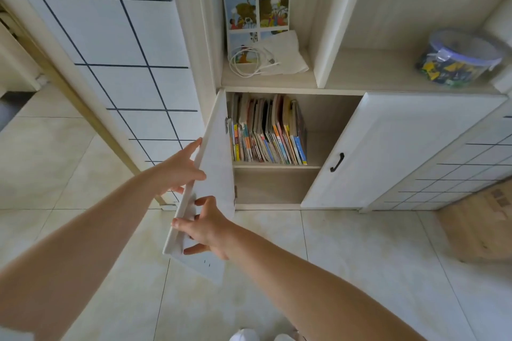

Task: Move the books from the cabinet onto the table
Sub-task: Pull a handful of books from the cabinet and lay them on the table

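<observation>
Room had a pale beige tiled floor [360,271]; white shoe tips [245,336] showed at the bottom edge. Built-in light wood cabinet [327,36] stood against the far wall.

Nearest in: both bare arms reached forward to the left white cabinet door [213,174], which stood swung out toward the camera, seen almost edge-on. Right hand [206,230] was low on the door, fingers spread and bent, fingertips on its outer edge and inner face. Left hand [180,167] was higher, fingers extended along the door's edge, thumb on the inner face. Neither grip was closed round anything; both wide, just touching the panel.

Behind the door: row of thin colourful books [267,130] stood upright, leaning slightly, on the upper shelf of the open compartment, packed to its left side. Lower shelf sat beneath. Right white door with black handle [337,162] was shut.

Further up: open shelf held a picture book with illustrated panels [256,7] propped upright, a coiled white cable [249,61] and white folded paper [285,55]. To the right, a clear plastic tub of mixed coloured pieces [460,59].
</observation>
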